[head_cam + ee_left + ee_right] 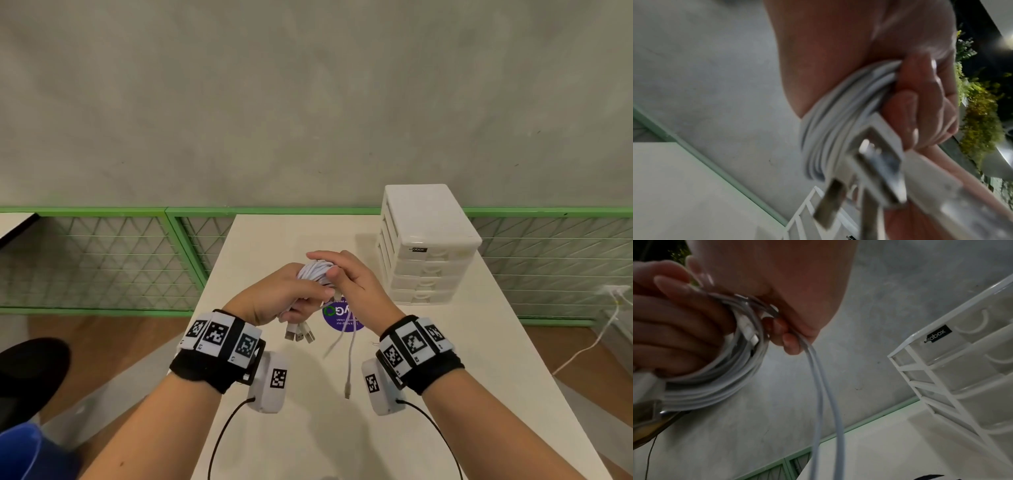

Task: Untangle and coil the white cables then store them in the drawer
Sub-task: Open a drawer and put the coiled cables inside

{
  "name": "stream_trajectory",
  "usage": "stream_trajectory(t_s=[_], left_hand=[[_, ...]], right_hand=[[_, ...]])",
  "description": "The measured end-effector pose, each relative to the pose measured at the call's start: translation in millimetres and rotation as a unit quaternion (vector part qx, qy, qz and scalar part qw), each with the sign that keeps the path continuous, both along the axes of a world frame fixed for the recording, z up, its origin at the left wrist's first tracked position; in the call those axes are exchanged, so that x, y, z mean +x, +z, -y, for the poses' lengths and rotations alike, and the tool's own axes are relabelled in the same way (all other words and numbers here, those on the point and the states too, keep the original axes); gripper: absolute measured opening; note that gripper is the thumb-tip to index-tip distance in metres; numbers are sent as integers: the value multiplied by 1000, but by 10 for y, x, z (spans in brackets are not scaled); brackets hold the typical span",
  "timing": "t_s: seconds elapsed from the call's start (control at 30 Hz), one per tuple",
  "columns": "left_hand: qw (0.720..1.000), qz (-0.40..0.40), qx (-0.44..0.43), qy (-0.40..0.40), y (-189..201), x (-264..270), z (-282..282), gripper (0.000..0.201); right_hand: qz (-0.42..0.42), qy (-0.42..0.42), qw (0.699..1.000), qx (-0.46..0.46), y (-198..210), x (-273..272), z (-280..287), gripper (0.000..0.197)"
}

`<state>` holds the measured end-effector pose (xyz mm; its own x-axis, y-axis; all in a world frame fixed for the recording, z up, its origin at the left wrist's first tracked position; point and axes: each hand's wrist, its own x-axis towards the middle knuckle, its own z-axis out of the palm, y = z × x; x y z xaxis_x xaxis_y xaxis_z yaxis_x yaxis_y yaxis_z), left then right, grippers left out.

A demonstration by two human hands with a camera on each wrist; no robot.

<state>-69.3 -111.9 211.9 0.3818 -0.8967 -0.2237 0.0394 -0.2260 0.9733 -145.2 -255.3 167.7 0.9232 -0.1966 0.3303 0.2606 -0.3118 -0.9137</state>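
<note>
My left hand (pixel 274 301) grips the coiled white cables (pixel 313 270); my right hand (pixel 346 277) pinches their loose strands. White plastic four-drawer organizer (pixel 428 240) stands right, drawers closed.

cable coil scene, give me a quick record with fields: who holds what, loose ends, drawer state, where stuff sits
left hand: grips the coil of white cables, fingers curled round the loops
right hand: over the coil, pinching the loose strands
loose strands: two tails hang from the right hand toward the table
usb plugs: stick out below the left hand
drawer unit: white, on the table's far right, all visible drawers closed
purple sticker: on the table under the hands
coiling: not finished
</note>
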Motion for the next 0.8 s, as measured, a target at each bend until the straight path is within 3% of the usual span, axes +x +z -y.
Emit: stream_trajectory(t_s=[0.07, 0.23, 0.37, 0.43, 0.5, 0.7, 0.8], left_hand=[[999, -20, -23, -12, -7, -9, -11, 23], [994, -65, -88, -26, 5, -36, -8, 26], [982, -102, -162, -2, -10, -43, 7, 16], [959, -158, -235, 33, 6, 3, 28, 17], [933, -193, -287, 97, 52, 77, 55, 23], [917, -87, -299, 250, 132, 55, 164, 28], [909, 15, -259, 326, 55, 5, 217, 27]], right_hand=[[6, -2, 1000, -10, -14, 11, -16, 63], [10, 31, 997, 68, 17, 19, -87, 66], [-18, 12, 996, 87, 24, 11, -95, 76], [-42, -15, 995, 88, -37, 29, -112, 63], [-54, -34, 993, 96, -134, 30, -139, 32], [-140, 17, 989, -34, -246, 6, -207, 12], [-179, 25, 969, -167, -217, 33, -207, 18]])
